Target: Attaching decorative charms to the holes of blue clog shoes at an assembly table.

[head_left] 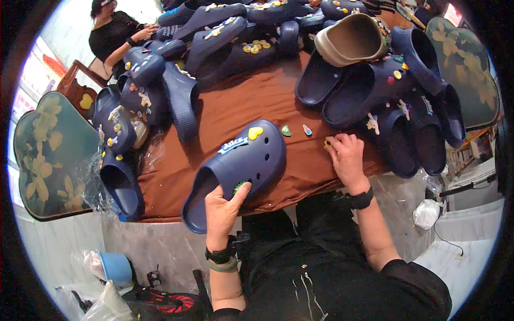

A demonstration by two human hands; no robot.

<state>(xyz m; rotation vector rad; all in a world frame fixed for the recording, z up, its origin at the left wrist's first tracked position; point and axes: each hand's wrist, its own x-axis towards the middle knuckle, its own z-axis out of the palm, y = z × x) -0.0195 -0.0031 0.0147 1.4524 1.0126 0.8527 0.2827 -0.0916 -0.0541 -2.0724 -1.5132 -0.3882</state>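
A navy clog [251,160] with round holes lies tilted near the table's front edge. My left hand [223,206] grips it, fingers inside the opening and thumb on top beside a green charm [239,186]. A yellow heart charm [255,132] and a blue-and-white lettered charm [233,145] sit on its upper. To the right, my right hand [345,155] pinches a small yellow charm [327,143] at the cloth, mostly hidden by the fingertips. Between the clog and that hand lie a green-and-white charm [286,130] and a drop-shaped charm [307,129].
Brown cloth [241,101] covers the table. Navy clogs are piled at the back, left and right; a beige clog [350,40] tops the right pile. Chairs [48,155] flank the table. A person [115,35] stands at the back left. A blue bucket [116,268] is on the floor.
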